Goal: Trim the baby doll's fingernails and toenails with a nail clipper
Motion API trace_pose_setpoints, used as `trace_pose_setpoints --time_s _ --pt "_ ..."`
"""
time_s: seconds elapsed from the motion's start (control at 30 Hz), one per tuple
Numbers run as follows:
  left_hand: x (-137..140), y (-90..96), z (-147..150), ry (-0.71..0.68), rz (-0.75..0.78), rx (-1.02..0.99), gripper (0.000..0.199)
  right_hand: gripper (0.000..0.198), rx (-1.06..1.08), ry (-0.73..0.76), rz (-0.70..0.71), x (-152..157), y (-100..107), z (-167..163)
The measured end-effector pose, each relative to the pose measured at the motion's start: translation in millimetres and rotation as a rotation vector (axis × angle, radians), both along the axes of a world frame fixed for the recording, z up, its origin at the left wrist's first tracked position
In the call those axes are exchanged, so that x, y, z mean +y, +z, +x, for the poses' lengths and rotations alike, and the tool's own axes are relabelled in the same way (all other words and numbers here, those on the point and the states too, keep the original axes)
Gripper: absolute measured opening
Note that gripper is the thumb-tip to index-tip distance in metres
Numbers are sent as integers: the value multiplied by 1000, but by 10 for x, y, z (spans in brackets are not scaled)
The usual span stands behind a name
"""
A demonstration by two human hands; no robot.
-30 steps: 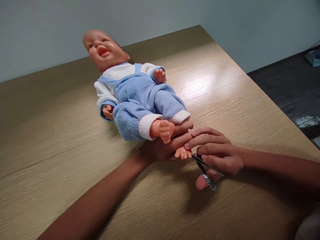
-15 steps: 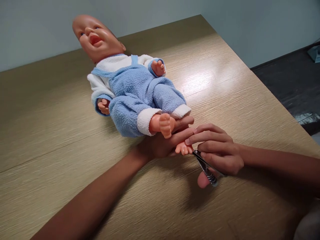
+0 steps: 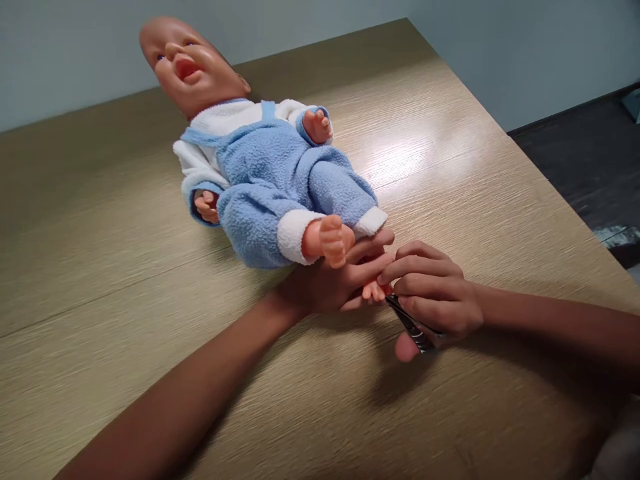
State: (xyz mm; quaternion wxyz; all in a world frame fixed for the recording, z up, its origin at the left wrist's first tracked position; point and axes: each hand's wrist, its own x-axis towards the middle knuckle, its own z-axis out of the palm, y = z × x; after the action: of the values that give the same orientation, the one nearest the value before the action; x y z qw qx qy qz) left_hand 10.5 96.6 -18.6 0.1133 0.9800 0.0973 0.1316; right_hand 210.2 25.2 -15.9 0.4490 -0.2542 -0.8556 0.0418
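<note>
A baby doll [image 3: 270, 160] in blue overalls and a white top lies on its back, feet toward me. My left hand [image 3: 327, 287] is closed around one of the doll's feet [image 3: 374, 291], whose toes poke out between the fingers. My right hand [image 3: 435, 290] grips a metal nail clipper [image 3: 411, 325] between thumb and fingers. The clipper's jaw end is at the outer toe of that foot; whether it touches cannot be made out. The doll's other foot [image 3: 333, 241] sticks up above my left wrist.
A wooden table [image 3: 125, 280] bears the doll, its right edge running diagonally. Behind it stands a pale wall [image 3: 320, 33]. Dark floor [image 3: 575, 153] shows at the right, with a light object at its lower part.
The clipper's levers, spread before, are now squeezed closer together by my right hand. The held foot and my left fingers have shifted slightly up and right.
</note>
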Motion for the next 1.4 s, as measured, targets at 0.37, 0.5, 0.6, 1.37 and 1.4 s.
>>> trace_pose_setpoints --time_s 0.37,0.5,0.6,1.37,1.4 --pt "-6 40 32 -9 21 -47 39 40 0 62 21 11 14 3" --pt "-6 24 35 -7 40 -78 36 39 17 73 32 21 2 -2" --pt "-3 6 26 4 46 -78 37 34 43 86 21 35 -2 13" --pt "-15 -5 48 29 66 -31 32 36 -64 44 146 29 -68 -58" --pt "-15 -8 47 30 67 -28 32 37 -71 41 151 28 -66 -62"
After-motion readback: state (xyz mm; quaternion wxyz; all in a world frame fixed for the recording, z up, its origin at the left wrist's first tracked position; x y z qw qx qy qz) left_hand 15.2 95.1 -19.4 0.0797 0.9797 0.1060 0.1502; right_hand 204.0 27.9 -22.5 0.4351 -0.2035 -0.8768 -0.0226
